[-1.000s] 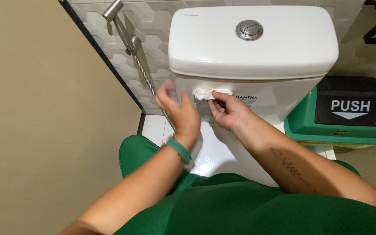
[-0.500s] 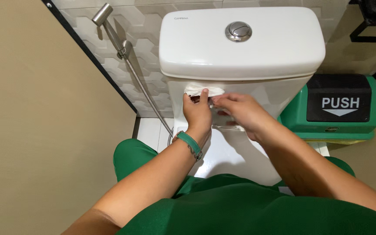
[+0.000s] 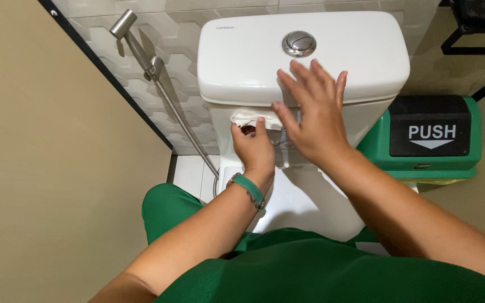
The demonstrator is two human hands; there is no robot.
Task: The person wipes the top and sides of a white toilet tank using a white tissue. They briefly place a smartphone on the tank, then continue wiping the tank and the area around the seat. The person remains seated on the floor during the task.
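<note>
Left hand (image 3: 252, 150): fingers curled and pinched on a crumpled white paper tissue (image 3: 248, 118), pressing it against the front face of the white ceramic toilet cistern (image 3: 366, 120). The tissue sits at this hand's fingertips, just under the overhanging edge of the lid, with its loose end trailing away from the thumb side. A teal-green band (image 3: 248, 189) circles the wrist below the hand.

Right hand (image 3: 312, 118): released, fingers spread and extended, holding nothing. It hovers in front of the cistern, its fingertips over the front edge of the glossy white cistern lid (image 3: 242, 56); whether they touch the lid cannot be told. Its thumb lies just beside the tissue and close to the left hand's fingers.

Round chrome flush button (image 3: 299, 43): set in the lid, just beyond the right hand's fingertips.

Chrome hand sprayer with ribbed metal hose (image 3: 141, 53): mounted on the white hexagon-tiled wall (image 3: 181, 33), well out from the left hand; the hose runs down past that hand's wrist.

Green plastic bin with black swing flap (image 3: 430, 132): on the floor, out past the right forearm, near the cistern's side.

Beige partition wall (image 3: 46, 168): far side of the left arm.

Green garment (image 3: 310, 269): below both forearms, nearest the viewer.

White toilet seat lid (image 3: 293, 207): directly beneath the two wrists.
</note>
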